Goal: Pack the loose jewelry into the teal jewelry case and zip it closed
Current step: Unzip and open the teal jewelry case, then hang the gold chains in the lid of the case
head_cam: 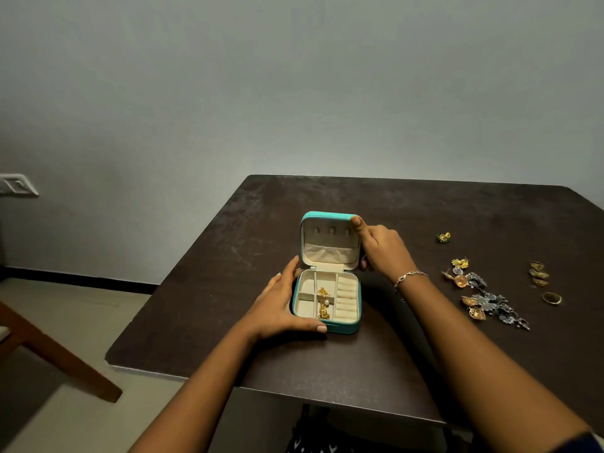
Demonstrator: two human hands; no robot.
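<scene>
As my flat left hand (pixel 277 305) steadies the case (pixel 343 326), right hand (pixel 382 250) pinching its lid (pixel 327 246), one gold piece (pixel 323 304) is in; loose jewelry (pixel 487 300) waits right.

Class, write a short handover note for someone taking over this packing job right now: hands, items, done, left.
Left hand braces the teal jewelry case, fingers flat against its left side. Right hand grips the raised lid.
Done: case open on the table, gold earrings in its middle section.
Left: pack the loose pile, rings and green stud lying to the right, then zip shut.
</scene>
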